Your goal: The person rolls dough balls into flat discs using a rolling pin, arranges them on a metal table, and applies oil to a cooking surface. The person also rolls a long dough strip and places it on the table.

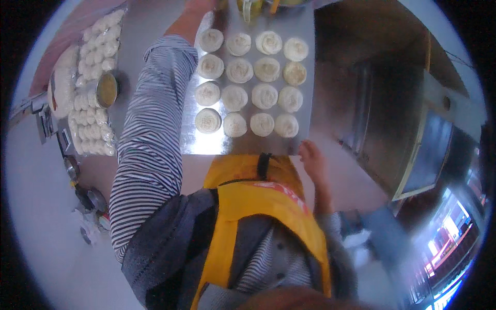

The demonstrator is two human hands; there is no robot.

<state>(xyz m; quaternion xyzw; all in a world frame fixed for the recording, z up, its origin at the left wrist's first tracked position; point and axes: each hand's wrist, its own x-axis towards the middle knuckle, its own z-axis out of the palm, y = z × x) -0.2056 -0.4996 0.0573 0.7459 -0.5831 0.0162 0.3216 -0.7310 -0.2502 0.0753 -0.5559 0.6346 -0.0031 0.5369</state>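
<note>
Round flattened pieces of dough point(234, 98) lie in rows on a shiny metal worktop point(248, 145) before me. My left arm, in a striped sleeve, reaches over the worktop to its far side; my left hand point(199, 6) is at the top edge of the view, its fingers cut off or blurred. My right hand point(311, 157) is beside the near right corner of the worktop, fingers bent, with no object visible in it. Beyond the dough stands a clear jug point(248, 9) with yellowish contents, partly cut off by the frame.
At the left, many small dough balls point(91, 135) lie under clear plastic, near a larger pale mass point(62, 87). A round metal container point(106, 90) with yellowish-brown contents sits beside them. A large dark appliance or cabinet with a framed panel point(426, 151) stands at the right.
</note>
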